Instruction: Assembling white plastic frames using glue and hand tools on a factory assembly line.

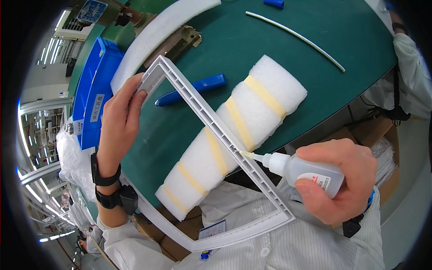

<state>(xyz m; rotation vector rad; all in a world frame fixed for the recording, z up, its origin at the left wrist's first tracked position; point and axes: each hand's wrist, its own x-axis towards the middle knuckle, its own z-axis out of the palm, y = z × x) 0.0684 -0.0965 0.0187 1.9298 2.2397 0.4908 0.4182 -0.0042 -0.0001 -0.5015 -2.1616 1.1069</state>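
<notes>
My left hand (122, 119) grips a white rectangular plastic frame (204, 112) near its far left corner, holding it tilted above the table edge. The frame has a ribbed channel along its rim. In my right hand (344, 180) is a translucent squeeze bottle (310, 173) with a white cap and a thin nozzle. The nozzle tip is at the channel on the frame's long side; whether it touches, I cannot tell. Under that side lies a white foam pad (265, 96) wrapped with pale yellow tape strips. A blue marker-like tool (210, 84) rests behind the frame.
A green tabletop (225, 40) spans the work area. On the left stand a blue bin (99, 85) and a clear plastic bag (74, 157). Curved white foam (157, 33) and a metal fixture (180, 42) are behind. A white coiled tube (297, 36) lies far right; another person's sleeve (411, 69) is beyond.
</notes>
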